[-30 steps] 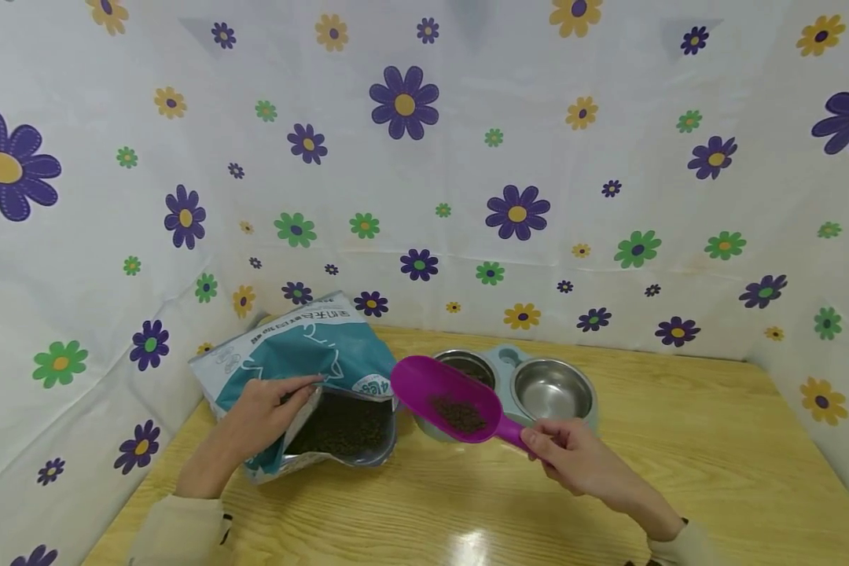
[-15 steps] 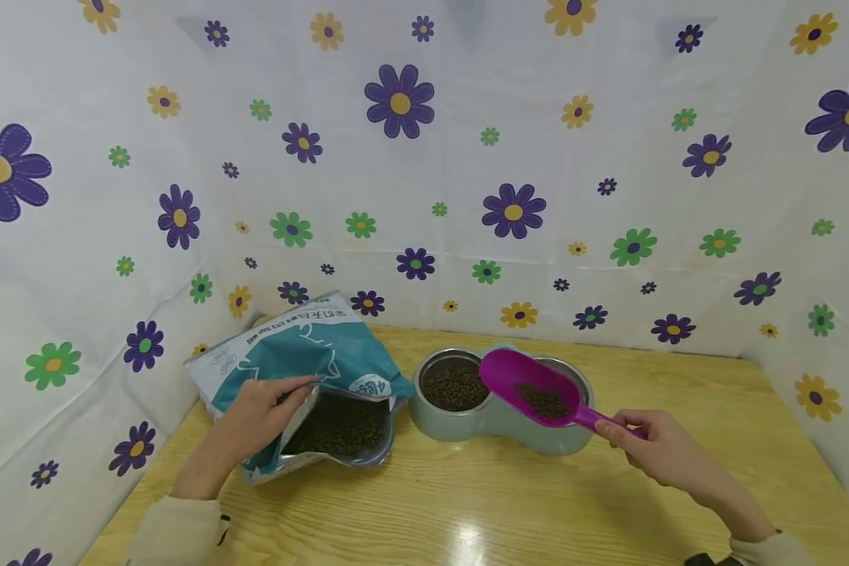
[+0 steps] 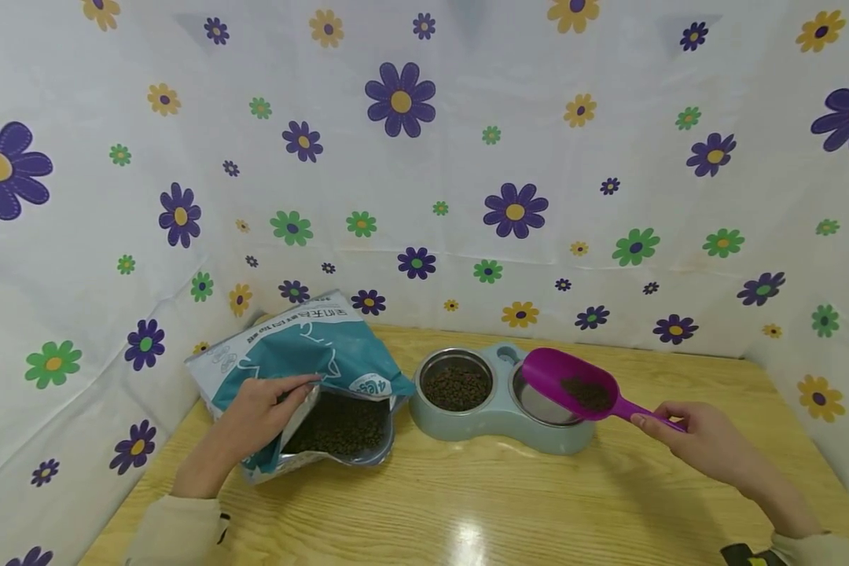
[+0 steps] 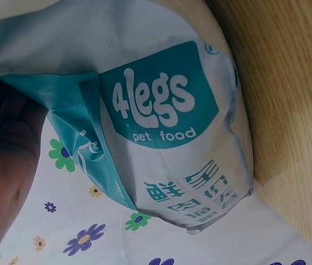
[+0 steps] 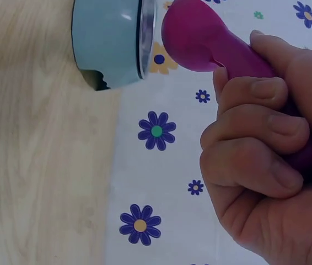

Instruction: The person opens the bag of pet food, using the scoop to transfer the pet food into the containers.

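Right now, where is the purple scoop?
In the head view, the purple scoop is right of centre, held in the right hand over the right steel bowl.

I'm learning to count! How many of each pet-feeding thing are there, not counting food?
Teal-and-white plastic pet-food bag: 1
Purple plastic scoop: 1
Pale-blue curved bowl holder: 1
Round silver metal bowls: 2
Total: 5

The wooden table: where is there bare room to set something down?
The table is bare in front of the bowl stand, and to its right, behind the right hand, up to the flowered cloth. Crowded: the left, where the left hand holds the bag, and over the right bowl, where the scoop hangs.
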{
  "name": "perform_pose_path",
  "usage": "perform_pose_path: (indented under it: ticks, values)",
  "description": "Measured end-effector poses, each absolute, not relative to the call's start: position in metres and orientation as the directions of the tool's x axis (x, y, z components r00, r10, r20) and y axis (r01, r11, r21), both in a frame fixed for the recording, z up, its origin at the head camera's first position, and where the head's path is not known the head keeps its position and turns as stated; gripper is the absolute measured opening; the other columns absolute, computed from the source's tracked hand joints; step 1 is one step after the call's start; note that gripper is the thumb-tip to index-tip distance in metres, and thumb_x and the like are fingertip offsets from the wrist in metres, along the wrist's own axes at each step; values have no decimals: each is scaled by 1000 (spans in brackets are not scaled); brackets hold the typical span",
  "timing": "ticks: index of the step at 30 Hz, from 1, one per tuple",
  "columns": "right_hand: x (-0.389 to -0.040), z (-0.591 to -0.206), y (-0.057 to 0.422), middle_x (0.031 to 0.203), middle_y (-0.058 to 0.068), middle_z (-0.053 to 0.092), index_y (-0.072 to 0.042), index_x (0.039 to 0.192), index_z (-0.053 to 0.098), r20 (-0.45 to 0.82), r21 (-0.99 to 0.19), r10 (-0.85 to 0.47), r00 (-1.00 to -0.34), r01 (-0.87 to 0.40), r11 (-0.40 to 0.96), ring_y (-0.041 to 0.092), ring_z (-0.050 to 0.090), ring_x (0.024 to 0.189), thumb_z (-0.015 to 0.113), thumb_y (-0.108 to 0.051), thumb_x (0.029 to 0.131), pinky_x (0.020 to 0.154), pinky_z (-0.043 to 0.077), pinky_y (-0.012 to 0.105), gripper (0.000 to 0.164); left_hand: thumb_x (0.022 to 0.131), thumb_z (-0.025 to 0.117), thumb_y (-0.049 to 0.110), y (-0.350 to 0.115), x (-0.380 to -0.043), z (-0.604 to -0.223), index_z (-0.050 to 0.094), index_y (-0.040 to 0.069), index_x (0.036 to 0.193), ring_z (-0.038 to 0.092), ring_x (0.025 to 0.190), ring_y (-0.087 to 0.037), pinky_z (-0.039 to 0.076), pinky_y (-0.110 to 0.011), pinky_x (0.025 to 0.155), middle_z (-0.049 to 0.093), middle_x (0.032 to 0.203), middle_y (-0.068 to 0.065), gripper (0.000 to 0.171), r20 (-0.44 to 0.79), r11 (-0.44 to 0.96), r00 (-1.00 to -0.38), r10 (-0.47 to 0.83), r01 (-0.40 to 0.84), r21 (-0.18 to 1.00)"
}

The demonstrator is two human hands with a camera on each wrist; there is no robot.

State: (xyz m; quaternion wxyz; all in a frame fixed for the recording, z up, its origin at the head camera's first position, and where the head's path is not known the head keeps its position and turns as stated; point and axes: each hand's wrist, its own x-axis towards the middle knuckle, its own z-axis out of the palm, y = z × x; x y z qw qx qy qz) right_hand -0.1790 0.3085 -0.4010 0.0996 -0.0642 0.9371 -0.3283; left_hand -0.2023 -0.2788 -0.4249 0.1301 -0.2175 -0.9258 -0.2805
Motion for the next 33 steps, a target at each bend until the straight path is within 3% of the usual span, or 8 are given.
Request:
perform_pose_path:
  ticks: [10,23,33]
  values:
    - [-188,-392,310,63,-3,47,-8,89,70,-67,-422,-205,-976,-159,893,11,40,56,64,-43,101,51,31,24,37,104,59,9,-279,-201,-424,75,5,124,18,42,9,28,-19,43,32,52,18,26,363,743,-872,328,476,470]
    - [-194,-380,290,61,-5,42,-15,73,56,4,-276,-261,-965,-252,928,12,39,56,70,-47,95,53,28,25,42,104,58,9,-280,-202,-425,75,6,124,21,43,6,28,-20,44,32,53,18,26,366,750,-872,324,473,462]
    - [-186,-378,273,57,-5,39,-15,69,50,100,-123,-267,-959,-278,953,12,38,51,77,-39,90,50,26,26,42,104,58,10,-279,-201,-423,75,5,124,21,42,5,28,-19,44,32,52,17,26,356,744,-877,324,468,477]
